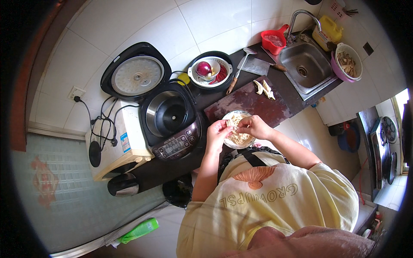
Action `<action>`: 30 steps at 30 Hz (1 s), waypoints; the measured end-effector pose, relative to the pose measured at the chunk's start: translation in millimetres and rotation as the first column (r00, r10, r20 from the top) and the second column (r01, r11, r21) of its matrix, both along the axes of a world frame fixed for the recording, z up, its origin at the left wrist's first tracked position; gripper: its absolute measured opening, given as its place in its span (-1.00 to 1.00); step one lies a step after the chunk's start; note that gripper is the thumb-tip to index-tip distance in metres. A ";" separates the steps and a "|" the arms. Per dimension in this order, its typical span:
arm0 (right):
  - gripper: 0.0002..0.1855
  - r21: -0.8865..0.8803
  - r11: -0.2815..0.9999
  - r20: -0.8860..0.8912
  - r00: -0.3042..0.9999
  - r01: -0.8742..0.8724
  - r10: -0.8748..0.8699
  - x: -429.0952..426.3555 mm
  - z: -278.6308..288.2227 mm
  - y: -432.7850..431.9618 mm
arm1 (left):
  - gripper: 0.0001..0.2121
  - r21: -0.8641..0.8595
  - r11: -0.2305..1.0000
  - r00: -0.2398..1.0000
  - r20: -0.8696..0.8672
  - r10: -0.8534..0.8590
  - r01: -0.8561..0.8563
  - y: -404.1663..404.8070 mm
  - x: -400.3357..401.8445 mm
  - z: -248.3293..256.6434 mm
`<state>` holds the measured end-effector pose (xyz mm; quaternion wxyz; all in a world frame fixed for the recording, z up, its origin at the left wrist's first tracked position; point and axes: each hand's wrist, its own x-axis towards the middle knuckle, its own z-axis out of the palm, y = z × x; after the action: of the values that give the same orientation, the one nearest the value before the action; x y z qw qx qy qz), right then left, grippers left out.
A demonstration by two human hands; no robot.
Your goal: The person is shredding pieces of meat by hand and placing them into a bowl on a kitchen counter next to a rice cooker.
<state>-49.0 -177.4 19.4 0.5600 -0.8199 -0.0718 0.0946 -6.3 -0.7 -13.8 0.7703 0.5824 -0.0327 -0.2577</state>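
Observation:
My left hand [218, 133] pinches a pale piece of food [229, 123], which looks like mushroom, over the near left part of a patterned bowl [231, 146]. Thin shredded strips [241, 138] of the same pale stuff fill the bowl. Close beside it, my right hand [256, 126] reaches over the bowl with thumb and fingertips drawn together. Whether a strip lies between them is too small to tell. The bowl stands at the near edge of a dark wooden cutting board [230, 100]. Larger pale pieces [265, 89] lie at the board's far right.
Left stands an open rice cooker [171, 119]. Behind the board are a white colander [192, 73] with a red onion [204, 69], a spatula [238, 75] and a cleaver [255, 66]. Further right come a red scoop [274, 48], a sink [300, 61] and a basket [338, 48] of pale pieces.

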 end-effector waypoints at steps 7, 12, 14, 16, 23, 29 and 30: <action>-0.87 -0.112 0.992 0.118 0.992 0.051 -0.038 -2.6 18.1 -3.3 | -0.87 0.072 0.997 0.994 0.102 -0.039 0.032 1.0 3.9 9.5; -0.90 -0.018 0.995 0.088 0.991 0.099 -0.097 1.2 30.8 -14.0 | -0.81 0.148 0.983 0.981 0.147 -0.128 0.106 15.0 11.5 -4.0; -0.90 0.187 0.979 -0.101 0.993 0.085 -0.067 4.0 32.6 -19.3 | -0.81 0.126 0.986 0.991 0.071 -0.114 0.105 19.6 11.6 -0.3; -0.89 0.314 0.946 -0.154 0.987 0.084 -0.037 6.1 31.5 -20.5 | -0.83 0.072 0.994 0.996 -0.034 -0.085 0.087 16.8 9.4 8.7; -0.88 0.123 0.980 0.037 0.986 0.157 -0.163 2.5 20.2 -4.1 | -0.82 -0.266 0.958 0.973 -0.168 -0.159 0.111 -3.8 -1.2 37.2; -0.87 0.032 0.992 0.109 0.986 0.121 -0.123 4.2 37.4 0.5 | -0.90 -0.094 0.993 0.997 -0.025 -0.071 0.069 -4.9 -3.9 32.1; -0.86 0.063 0.991 0.108 0.986 0.119 -0.126 5.3 35.9 -0.6 | -0.90 0.002 0.998 0.995 0.066 -0.069 0.069 -4.5 -3.7 29.4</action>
<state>-43.7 -178.0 55.3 0.5828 -0.8106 -0.0552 0.0118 -10.0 -5.2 15.6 0.7594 0.5891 -0.0780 -0.2647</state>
